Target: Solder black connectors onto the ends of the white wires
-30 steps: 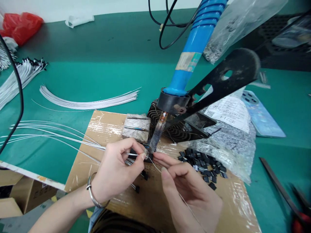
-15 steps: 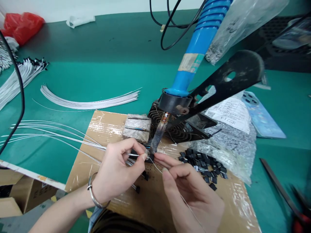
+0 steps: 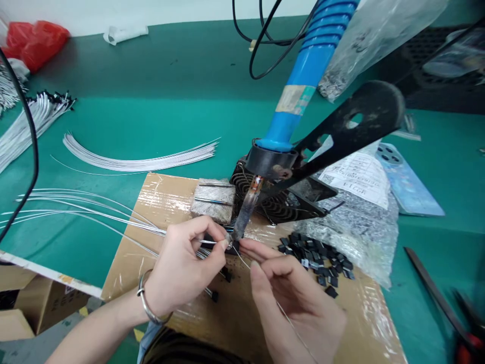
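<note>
The left hand (image 3: 185, 268) pinches silver wires (image 3: 113, 217), and the right hand (image 3: 295, 303) pinches a thin wire (image 3: 290, 318). The hands stand just apart at the soldering iron (image 3: 242, 222) tip, above the taped cardboard sheet (image 3: 162, 197). Black components (image 3: 314, 258) lie beside a clear plastic bag (image 3: 379, 263) holding grey parts (image 3: 352, 237).

Thin silver wires (image 3: 113, 218) fan toward nine o'clock from a small black component (image 3: 232, 247). The scorched tip of a blue-handled soldering iron (image 3: 242, 222), slanting down from one o'clock, sits just beside it.
</note>
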`<state>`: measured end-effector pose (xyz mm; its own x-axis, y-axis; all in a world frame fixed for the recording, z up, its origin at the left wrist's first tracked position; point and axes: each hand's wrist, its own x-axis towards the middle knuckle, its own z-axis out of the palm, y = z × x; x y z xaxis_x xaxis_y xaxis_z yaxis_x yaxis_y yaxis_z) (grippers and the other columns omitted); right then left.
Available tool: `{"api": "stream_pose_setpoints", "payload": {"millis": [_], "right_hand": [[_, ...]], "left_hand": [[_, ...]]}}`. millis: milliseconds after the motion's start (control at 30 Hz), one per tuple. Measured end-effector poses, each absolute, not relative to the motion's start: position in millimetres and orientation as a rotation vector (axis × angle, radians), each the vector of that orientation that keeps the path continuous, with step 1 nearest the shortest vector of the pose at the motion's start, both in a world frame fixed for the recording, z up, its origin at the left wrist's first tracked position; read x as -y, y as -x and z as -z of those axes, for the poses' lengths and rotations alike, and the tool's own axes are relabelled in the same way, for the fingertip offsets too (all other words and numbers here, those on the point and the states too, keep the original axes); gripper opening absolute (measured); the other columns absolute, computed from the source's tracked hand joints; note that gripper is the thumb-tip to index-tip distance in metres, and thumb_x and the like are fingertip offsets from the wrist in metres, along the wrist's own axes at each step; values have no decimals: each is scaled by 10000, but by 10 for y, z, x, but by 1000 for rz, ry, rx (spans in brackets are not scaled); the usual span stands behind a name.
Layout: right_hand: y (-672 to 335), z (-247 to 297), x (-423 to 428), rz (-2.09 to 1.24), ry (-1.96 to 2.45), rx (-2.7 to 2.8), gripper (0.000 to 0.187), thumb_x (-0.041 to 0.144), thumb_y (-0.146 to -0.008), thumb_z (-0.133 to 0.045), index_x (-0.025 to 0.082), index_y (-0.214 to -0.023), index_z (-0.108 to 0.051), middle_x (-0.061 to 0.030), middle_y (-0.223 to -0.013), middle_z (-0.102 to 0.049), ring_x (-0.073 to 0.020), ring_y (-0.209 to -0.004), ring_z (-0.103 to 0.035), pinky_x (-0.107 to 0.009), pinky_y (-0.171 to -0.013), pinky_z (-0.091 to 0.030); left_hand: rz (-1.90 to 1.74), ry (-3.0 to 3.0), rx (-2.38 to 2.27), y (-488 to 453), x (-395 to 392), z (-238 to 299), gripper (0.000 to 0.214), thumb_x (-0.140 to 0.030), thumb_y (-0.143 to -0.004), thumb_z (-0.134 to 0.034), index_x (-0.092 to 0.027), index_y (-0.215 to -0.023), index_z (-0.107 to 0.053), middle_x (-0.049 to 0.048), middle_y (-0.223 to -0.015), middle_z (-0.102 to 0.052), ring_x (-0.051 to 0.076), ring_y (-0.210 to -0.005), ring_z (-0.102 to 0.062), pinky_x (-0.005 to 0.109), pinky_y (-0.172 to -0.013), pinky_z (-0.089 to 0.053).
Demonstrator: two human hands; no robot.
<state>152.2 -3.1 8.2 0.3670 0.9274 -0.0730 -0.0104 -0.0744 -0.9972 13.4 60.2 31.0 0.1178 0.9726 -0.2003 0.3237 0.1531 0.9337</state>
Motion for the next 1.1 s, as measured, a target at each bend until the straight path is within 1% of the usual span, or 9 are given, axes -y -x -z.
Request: {"api": "stream_pose_setpoints", "payload": {"millis": [100, 233, 300, 500, 667, 800, 900, 1000, 1100], "right_hand": [[-1512, -97, 31, -983, 1411, 877, 239, 234, -984, -712, 242, -757, -637, -45, -1149, -841, -165, -1051, -812, -216, -976, -601], [-1498, -123, 31, -989, 1407, 866, 233, 229, -979, -718, 246, -760, -641, -10, -1147, -836, -117, -1036, -808, -152, -987, -572], [-1495, -128, 31, -982, 1405, 871, 232, 224, -981, -716, 248, -762, -643, 1, -1145, -837, -108, -1038, -809, -142, -994, -568], [-1503, -101, 40, -966, 1375, 896, 228, 217, -1001, -686, 237, -777, -647, -49, -1172, -839, -159, -1056, -815, -224, -1003, -604], [-1510, -76, 43, -940, 1399, 917, 243, 219, -1002, -670, 246, -765, -624, -22, -1152, -843, -138, -1059, -809, -199, -992, -588], [-1524, -39, 55, -894, 1436, 978, 236, 247, -990, -689, 244, -762, -627, -30, -1156, -847, -150, -1025, -814, -208, -930, -590], [-1538, -8, 62, -843, 1461, 1031, 240, 255, -983, -698, 241, -755, -623, -41, -1139, -851, -163, -1015, -816, -214, -879, -599], [-1545, 13, 56, -799, 1472, 1071, 240, 250, -972, -706, 233, -747, -623, -73, -1119, -855, -194, -1003, -822, -243, -849, -620], [-1543, 16, 43, -769, 1438, 1083, 214, 229, -949, -730, 228, -755, -639, -105, -1103, -856, -231, -962, -830, -296, -833, -654]], "left_hand": [[-794, -1361, -1410, -132, -601, -310, 93, -242, -805, -625, -182, -739, -649, 79, -819, -765, 189, -706, -649, 268, -574, -435], [-796, -1365, -1414, -131, -596, -309, 96, -243, -808, -625, -180, -739, -653, 82, -834, -773, 185, -701, -641, 263, -555, -413], [-800, -1366, -1410, -129, -591, -306, 95, -242, -809, -624, -180, -743, -654, 84, -838, -775, 187, -705, -642, 262, -551, -410], [-809, -1374, -1399, -122, -581, -310, 92, -230, -815, -621, -181, -745, -654, 85, -843, -779, 184, -705, -644, 262, -548, -408], [-822, -1406, -1389, -128, -596, -308, 86, -218, -814, -618, -186, -738, -641, 71, -813, -766, 167, -670, -612, 265, -545, -401], [-820, -1421, -1398, -140, -605, -286, 85, -205, -810, -606, -188, -735, -640, 53, -787, -754, 133, -593, -524, 259, -524, -379], [-819, -1422, -1393, -141, -593, -288, 82, -200, -809, -603, -190, -735, -636, 47, -785, -747, 124, -572, -482, 255, -505, -350], [-817, -1423, -1391, -136, -574, -298, 85, -200, -813, -607, -191, -734, -637, 42, -766, -733, 131, -590, -498, 253, -511, -352], [-812, -1431, -1398, -137, -569, -297, 84, -206, -814, -613, -191, -736, -640, 48, -774, -736, 137, -604, -520, 253, -512, -348]]}}
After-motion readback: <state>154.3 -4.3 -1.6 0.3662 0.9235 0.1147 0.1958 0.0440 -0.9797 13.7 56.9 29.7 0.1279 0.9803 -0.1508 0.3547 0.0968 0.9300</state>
